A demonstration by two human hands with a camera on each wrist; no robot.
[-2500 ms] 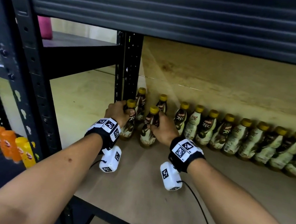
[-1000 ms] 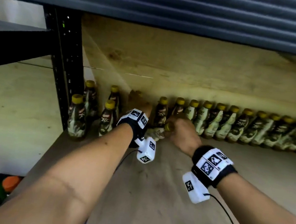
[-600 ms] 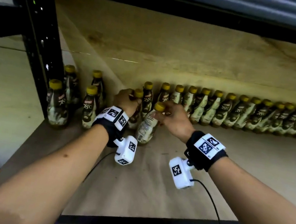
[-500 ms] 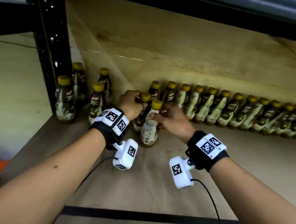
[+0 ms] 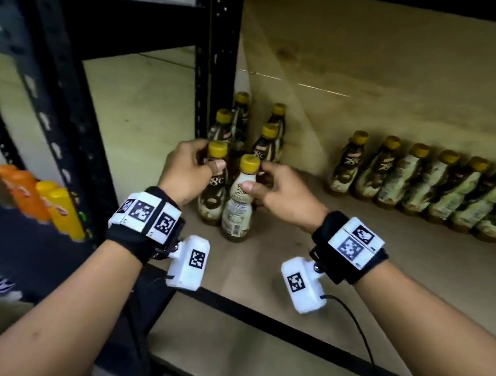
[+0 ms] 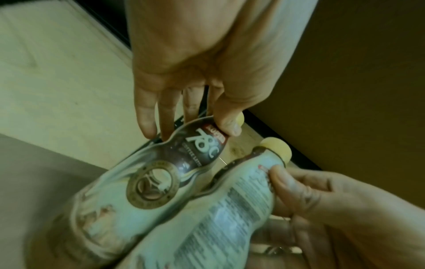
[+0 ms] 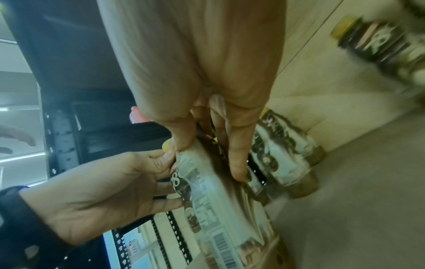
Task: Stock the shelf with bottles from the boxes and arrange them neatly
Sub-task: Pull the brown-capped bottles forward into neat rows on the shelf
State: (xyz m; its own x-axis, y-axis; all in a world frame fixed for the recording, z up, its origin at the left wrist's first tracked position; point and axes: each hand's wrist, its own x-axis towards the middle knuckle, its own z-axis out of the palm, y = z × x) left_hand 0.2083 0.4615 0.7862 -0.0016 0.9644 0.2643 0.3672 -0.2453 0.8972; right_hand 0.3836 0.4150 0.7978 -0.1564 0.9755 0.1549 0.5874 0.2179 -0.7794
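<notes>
Two yellow-capped coffee bottles stand side by side on the wooden shelf board (image 5: pixel 341 266) near its left post. My left hand (image 5: pixel 191 169) grips the left bottle (image 5: pixel 212 189) by its neck; in the left wrist view the thumb pinches that left bottle (image 6: pixel 161 174) just under the cap. My right hand (image 5: pixel 275 188) holds the right bottle (image 5: pixel 238 209) by its neck, its printed back label toward me, and the right wrist view shows the fingers wrapped round this right bottle (image 7: pixel 207 191). Behind them stand several bottles (image 5: pixel 258 131) in two short columns.
A long row of the same bottles (image 5: pixel 433 189) lines the back wall to the right, with a gap between it and the left group. The black upright post (image 5: pixel 218 54) stands at the left. Orange and yellow bottles (image 5: pixel 44 205) sit on a lower neighbouring shelf.
Both hands have carried their two bottles from the gap in the back row leftward and set them in front of the left columns. The view has swung left.
</notes>
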